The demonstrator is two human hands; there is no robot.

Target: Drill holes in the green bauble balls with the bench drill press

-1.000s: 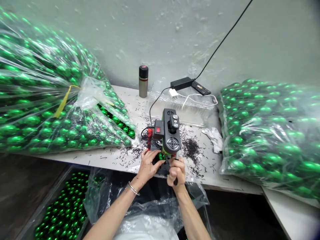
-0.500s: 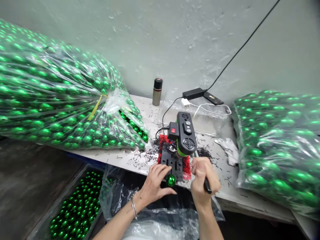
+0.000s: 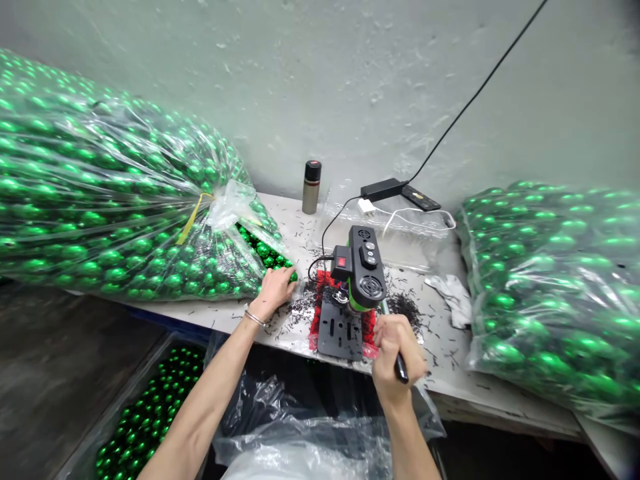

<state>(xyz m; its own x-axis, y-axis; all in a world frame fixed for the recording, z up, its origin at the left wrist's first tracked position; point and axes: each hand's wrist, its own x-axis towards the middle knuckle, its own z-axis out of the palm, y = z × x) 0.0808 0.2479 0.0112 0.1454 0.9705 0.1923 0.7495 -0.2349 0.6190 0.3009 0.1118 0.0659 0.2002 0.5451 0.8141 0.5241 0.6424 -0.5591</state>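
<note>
My left hand [image 3: 275, 290] is at the slit of the large clear bag of shiny green balls [image 3: 150, 240] on the left. Its fingers are bent over a green ball [image 3: 294, 275] at the slit's lower end; the palm side is hidden. My right hand [image 3: 400, 353] is wrapped around a lever handle [image 3: 401, 369] whose black end sticks out below the fist. A pale rod runs from that fist up to a small black machine [image 3: 367, 270] with round vents and a red switch. Under its head lies a slotted black base plate [image 3: 340, 333], with no ball visible on it.
Red sheeting [image 3: 315, 327] and scattered black bits [image 3: 405, 310] surround the plate. Another bag of green balls [image 3: 550, 300] stands right, near a white cloth [image 3: 453, 300]. Behind are a bottle [image 3: 311, 188], a power adapter [image 3: 383, 189] and cables. A lined bin [image 3: 150, 407] of green balls is lower left.
My left hand has moved from the plate's front edge up and left to the bag's slit. The green ball beside the plate is gone from there. My right hand keeps its grip.
</note>
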